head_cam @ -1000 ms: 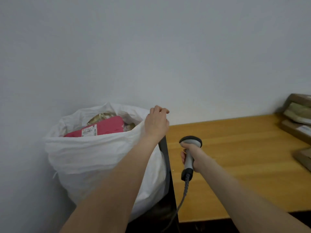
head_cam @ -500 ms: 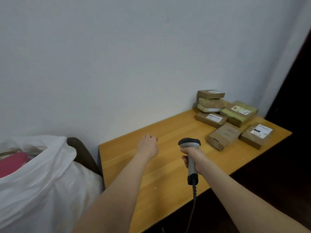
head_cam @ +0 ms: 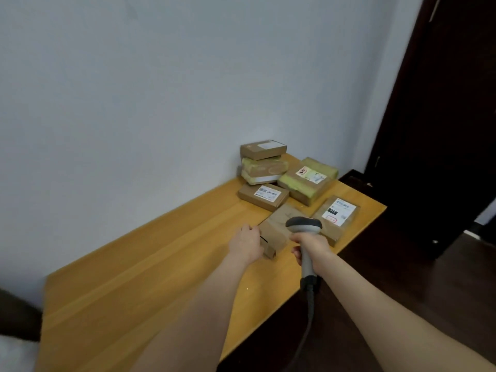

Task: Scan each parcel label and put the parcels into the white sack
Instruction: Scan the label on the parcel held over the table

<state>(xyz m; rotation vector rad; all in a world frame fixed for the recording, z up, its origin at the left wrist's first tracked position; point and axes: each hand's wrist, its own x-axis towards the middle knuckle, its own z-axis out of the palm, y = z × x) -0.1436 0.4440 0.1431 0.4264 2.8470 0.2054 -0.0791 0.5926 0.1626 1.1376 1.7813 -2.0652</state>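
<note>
Several cardboard parcels lie at the far right end of the wooden table [head_cam: 150, 277]. My left hand [head_cam: 246, 243] reaches the near left edge of a plain brown parcel [head_cam: 277, 224] lying label-down, and its fingertips touch that edge. My right hand [head_cam: 311, 247] grips the grey barcode scanner [head_cam: 303, 226], held upright above the same parcel's right side. Just right of it lies a parcel with a white label [head_cam: 336, 214]. Only a corner of the white sack [head_cam: 12, 355] shows at the bottom left.
Against the wall stand a flat labelled parcel [head_cam: 264, 196], a green-taped parcel [head_cam: 308, 181] and a stack of two more [head_cam: 264, 159]. A dark doorway [head_cam: 442, 130] is on the right. The scanner's cable [head_cam: 308, 318] hangs over the table's front edge.
The view has swung right from the sack to the parcels. My left hand left the sack's rim and moved across the table to the plain brown parcel. The scanner travelled right with my right hand.
</note>
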